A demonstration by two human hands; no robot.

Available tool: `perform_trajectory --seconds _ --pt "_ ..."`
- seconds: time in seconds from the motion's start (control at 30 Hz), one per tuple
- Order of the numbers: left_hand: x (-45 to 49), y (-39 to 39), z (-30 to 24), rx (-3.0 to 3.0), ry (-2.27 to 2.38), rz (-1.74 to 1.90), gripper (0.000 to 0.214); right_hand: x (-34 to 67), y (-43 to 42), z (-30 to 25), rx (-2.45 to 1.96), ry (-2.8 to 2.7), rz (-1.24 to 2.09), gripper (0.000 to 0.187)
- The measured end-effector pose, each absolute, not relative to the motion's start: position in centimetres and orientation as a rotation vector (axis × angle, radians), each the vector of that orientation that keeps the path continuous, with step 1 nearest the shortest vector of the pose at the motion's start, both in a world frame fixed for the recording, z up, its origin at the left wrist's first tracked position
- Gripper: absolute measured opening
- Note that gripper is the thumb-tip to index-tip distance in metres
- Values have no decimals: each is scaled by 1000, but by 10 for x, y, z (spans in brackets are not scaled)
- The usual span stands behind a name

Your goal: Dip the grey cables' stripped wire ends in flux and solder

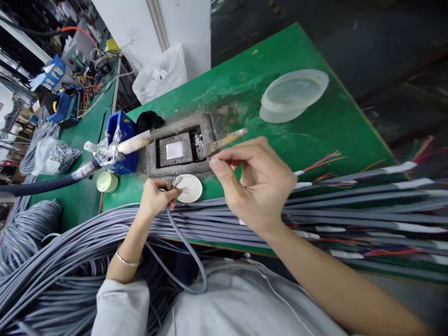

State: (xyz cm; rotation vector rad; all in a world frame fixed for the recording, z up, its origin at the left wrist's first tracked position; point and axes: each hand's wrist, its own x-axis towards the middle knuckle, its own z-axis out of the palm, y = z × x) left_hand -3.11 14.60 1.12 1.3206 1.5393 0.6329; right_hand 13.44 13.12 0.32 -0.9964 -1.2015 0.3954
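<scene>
My left hand [159,197] is closed around the stripped end of a grey cable [184,240], whose thin coloured wires [180,184] fan out from the fingers. Those wires hang over a small white round dish [191,188]. My right hand [254,182] is raised in front of the solder pot [175,150], thumb and forefinger pinched together. Whatever is between these fingertips cannot be made out. Just beyond them, a scraper-like stick with a worn, stained handle [229,139] lies by the pot's right edge; contact with my fingers is unclear. Shiny molten-looking metal fills the pot's square opening.
A thick bundle of grey cables [210,224] runs along the green table's [241,84] near edge. A clear plastic lid [294,95] lies at the back right. Left of the pot are an extraction hose [45,185], a blue bin [129,144] and a pale-green tub [107,181].
</scene>
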Motion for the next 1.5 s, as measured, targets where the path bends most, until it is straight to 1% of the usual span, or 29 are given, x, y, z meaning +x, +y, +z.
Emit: perform_trajectory --seconds 0.13,0.33,0.53,0.67,0.77,0.87,1.07,1.5 --pt "-25 156 8 1398 1617 452 29 137 132 4 -1030 -1189 421 9" --pt "-18 159 16 1542 1725 243 26 135 134 3 -965 -1170 385 9" --pt "-17 157 14 1580 1763 199 23 135 134 4 -954 -1151 403 12" --pt "-20 165 23 1652 1758 236 24 135 134 4 -967 -1126 390 11" --pt "-19 183 35 1850 1812 290 27 137 134 5 -992 -1079 380 11" --pt "-14 209 40 2082 1842 251 27 138 135 6 -1028 -1045 388 12" --pt "-4 250 25 2208 1870 140 26 139 136 8 -1075 -1027 399 12" --pt "5 268 10 2185 1905 -37 4 143 136 9 -1134 -1025 413 12"
